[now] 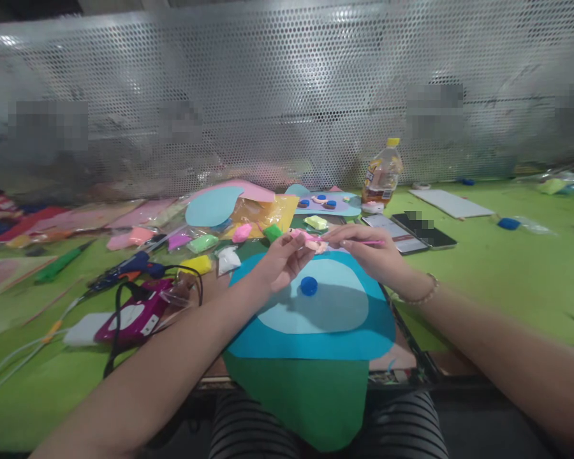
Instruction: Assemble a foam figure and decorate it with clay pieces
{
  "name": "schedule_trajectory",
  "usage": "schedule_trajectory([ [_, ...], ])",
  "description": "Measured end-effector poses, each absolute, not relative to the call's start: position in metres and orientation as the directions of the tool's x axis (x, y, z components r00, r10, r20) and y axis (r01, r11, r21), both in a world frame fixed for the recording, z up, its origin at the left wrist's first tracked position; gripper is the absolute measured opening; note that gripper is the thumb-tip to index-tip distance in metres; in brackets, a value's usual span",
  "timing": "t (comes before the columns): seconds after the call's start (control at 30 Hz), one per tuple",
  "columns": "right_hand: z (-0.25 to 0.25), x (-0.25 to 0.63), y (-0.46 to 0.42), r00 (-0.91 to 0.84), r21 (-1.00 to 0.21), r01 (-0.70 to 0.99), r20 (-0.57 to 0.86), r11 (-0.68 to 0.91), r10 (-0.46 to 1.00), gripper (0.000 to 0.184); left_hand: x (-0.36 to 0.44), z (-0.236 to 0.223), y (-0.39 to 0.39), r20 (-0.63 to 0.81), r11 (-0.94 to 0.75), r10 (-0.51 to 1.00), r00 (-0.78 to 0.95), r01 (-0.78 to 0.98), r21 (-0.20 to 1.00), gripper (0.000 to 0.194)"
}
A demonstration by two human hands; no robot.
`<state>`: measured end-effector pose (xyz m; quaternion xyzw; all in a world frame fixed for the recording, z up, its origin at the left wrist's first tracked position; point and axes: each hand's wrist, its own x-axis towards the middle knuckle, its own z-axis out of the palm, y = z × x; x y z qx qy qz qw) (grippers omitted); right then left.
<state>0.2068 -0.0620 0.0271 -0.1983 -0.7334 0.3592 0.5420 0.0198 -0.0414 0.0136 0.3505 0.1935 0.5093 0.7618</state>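
My left hand (283, 261) pinches a small pink modelling clay piece (316, 243) above the paper. Close beside it, my right hand (372, 256) is closed on a thin pink stick (377, 242), its fingertips near the clay. Below both hands, a round blue clay piece (309, 286) rests on a light blue paper shape (335, 315), which lies on a darker blue sheet (380, 335) and a green paper (316, 395). Packets of clay lie beyond: a pink packet (242, 233), a white packet (228, 260) and a yellow packet (196, 264).
A drink bottle (383, 175) stands at the back, near two phones (397, 234). At left lie a glue gun (124, 271), a magenta box (136, 317) and cables. Blue-topped clay pieces (330, 204) sit on paper behind. A perforated metal screen (287, 95) borders the table.
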Motion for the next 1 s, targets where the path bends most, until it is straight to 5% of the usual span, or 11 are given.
schedule_trajectory([
  [1.0, 0.020, 0.213, -0.044, -0.098, -0.896, -0.228, 0.410, 0.380, 0.907, 0.010, 0.017, 0.012, -0.031, 0.059, 0.184, 0.936, 0.346, -0.627, 0.757, 0.017],
])
